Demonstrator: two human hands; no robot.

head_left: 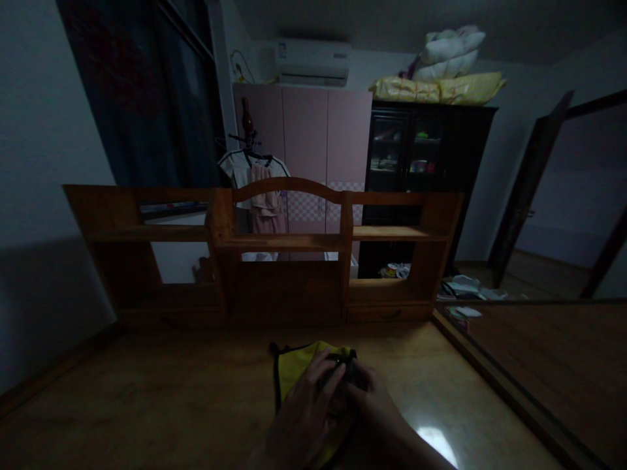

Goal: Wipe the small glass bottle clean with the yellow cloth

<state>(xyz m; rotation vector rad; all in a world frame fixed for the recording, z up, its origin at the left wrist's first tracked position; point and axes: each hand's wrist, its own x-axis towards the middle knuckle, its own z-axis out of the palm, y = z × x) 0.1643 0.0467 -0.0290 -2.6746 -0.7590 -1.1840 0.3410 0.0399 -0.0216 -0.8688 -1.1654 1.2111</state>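
Note:
A yellow cloth (292, 364) with black edging, perhaps a flat bag, lies on the wooden desk (196, 385). Over it, my left hand (306, 408) has its fingers bent onto a small dark object (349, 371) with a shiny spot; its kind is too dim to tell. My right hand (375, 398) grips the same object from the right side, thumb toward the middle. Both hands hide much of the object and the cloth's lower part.
A wooden shelf unit (280, 243) with small drawers runs along the desk's back. To the right is a raised wooden edge (490, 372). Beyond stand a pink wardrobe (306, 130), a black cabinet (455, 150), hanging clothes (240, 168) and an open door (529, 189). The room is dim.

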